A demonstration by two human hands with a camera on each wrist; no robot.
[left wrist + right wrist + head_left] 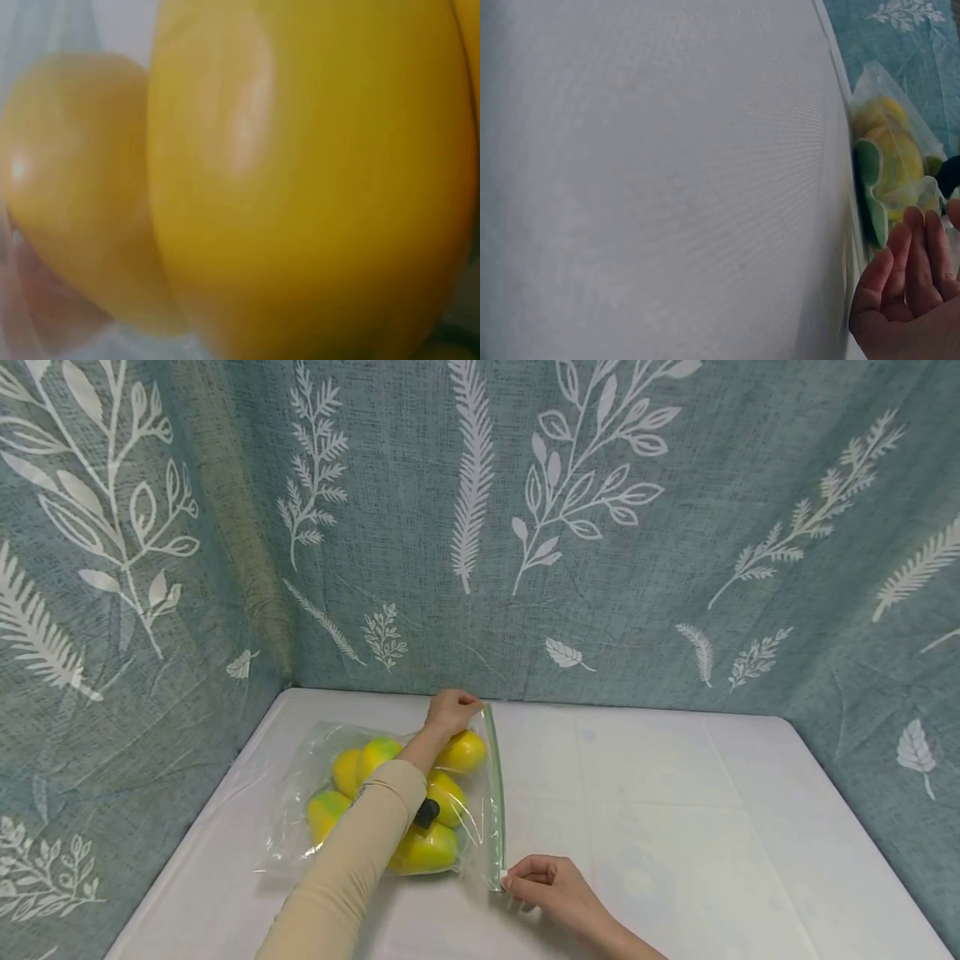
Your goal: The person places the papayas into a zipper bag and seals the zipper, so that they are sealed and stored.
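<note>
A clear zip bag point(287, 831) lies flat on the table, holding several yellow and green mangoes point(427, 850). Its green zip strip point(496, 785) runs along the right side. At the strip's far end, my left hand point(448, 712) pinches the bag's corner, the forearm reaching across the bag. My right hand point(555, 889) pinches the near end of the strip, by a small white slider point(503, 876). Yellow mangoes point(307, 172) fill the left wrist view behind plastic. In the right wrist view, the right hand's curled fingers point(922, 270) are beside the bag's green edge.
White cloth covers the table point(675, 827), which extends to the right of the bag. Blue-green curtains point(420, 527) with white leaf prints stand behind it and at both sides. The small black object point(427, 812) at the left wrist appears to be its camera.
</note>
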